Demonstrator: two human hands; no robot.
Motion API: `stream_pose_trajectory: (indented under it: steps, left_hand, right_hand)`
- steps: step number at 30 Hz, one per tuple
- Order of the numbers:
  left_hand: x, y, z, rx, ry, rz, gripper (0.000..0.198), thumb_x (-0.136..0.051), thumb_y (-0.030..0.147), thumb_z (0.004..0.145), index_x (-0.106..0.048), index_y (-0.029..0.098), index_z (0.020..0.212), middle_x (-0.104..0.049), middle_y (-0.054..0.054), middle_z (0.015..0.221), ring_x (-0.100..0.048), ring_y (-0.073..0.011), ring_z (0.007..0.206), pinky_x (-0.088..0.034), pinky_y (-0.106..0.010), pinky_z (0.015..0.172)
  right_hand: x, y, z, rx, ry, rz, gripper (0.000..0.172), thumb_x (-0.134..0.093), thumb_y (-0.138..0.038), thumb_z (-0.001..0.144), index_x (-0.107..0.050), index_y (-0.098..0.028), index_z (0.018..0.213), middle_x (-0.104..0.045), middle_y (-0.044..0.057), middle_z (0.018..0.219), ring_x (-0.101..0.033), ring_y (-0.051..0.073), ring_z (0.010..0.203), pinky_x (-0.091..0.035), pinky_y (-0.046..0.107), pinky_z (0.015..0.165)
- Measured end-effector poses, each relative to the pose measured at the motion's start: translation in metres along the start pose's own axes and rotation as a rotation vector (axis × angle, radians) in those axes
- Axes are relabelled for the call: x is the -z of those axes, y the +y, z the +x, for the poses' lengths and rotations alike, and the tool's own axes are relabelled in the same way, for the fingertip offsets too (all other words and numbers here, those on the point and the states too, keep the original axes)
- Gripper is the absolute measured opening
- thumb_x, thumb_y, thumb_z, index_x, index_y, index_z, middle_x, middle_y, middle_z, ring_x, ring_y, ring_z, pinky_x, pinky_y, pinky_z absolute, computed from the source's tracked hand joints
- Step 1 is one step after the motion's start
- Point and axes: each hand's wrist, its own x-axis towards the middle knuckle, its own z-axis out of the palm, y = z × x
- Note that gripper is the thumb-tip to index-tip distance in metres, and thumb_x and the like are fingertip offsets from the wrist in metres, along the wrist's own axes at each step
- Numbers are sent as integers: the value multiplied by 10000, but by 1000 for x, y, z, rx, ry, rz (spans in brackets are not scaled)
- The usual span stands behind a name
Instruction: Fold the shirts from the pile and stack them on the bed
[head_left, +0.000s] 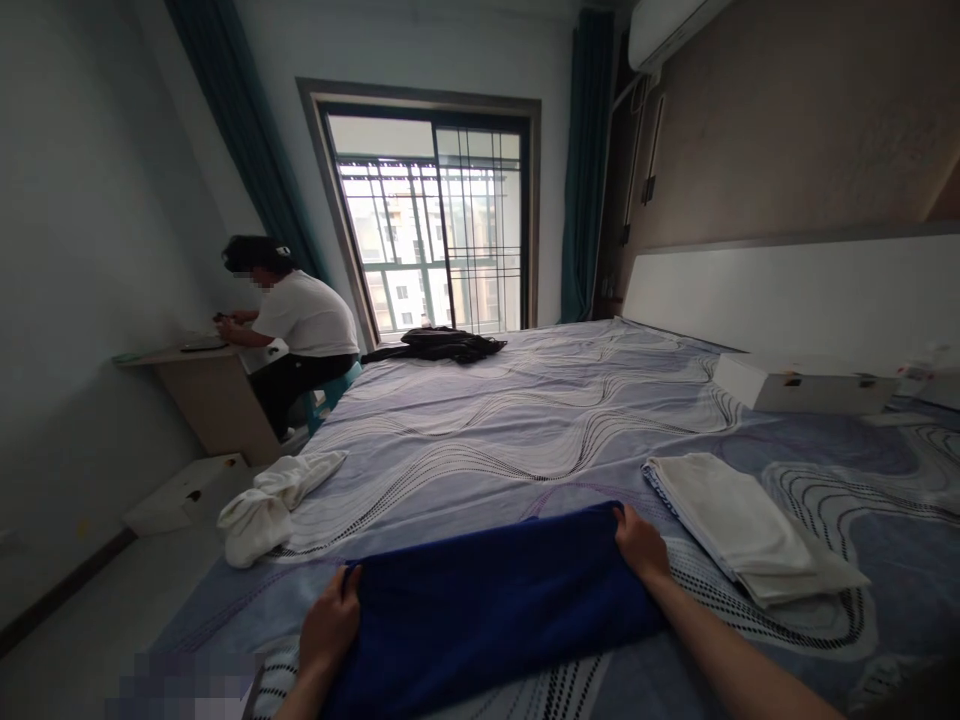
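A dark blue cloth, smooth and roughly rectangular, is stretched between my two hands over the bed. Its exact kind of garment cannot be made out. My left hand pinches the upper left corner, thumb on top. At the upper right corner, my right hand is closed on the edge in the same way. To the right of my right hand lies a folded stack of white cloth. A crumpled white cloth rests near the bed's left edge, beyond my left hand.
The bed has a wavy-patterned sheet. A white box sits by the headboard. Something black and soft lies at the far edge. A person sits at a small desk on the left; another white box stands on the floor.
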Motion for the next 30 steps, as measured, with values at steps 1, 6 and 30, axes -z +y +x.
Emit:
stream_pose_trajectory:
  steps: [1,6,30]
  left_hand:
    - [0,-2,4,4,2,-6,439,-289,474,954,-631,214,1043,-759,-133,1055,-697,-315,1015,-498,-369,815]
    - [14,14,18,49,-120,111,488,-318,520,944,-663,202,1077,-751,-130,1072,-696,-319,1006,-514,-396,843]
    - [-53,97,-44,-332,-117,413,559,-318,463,978,-354,338,1522,-313,-70,1624,-271,-298,1496,-227,-567,1183]
  right_hand:
    - [-1,1,1,-11,10,6,483,-205,-401,1044,-596,-171,1209,-739,158,1035,-710,289,980,-493,371,805]
    - [8,-4,6,-44,-47,-58,486,-223,-421,1035,-606,-180,1213,-739,153,998,-711,296,938,-499,399,814]
    - [-16,-93,-59,360,-92,-35,590,-336,-558,987,-329,-353,1541,-270,26,1634,-173,290,1505,-19,645,1177]
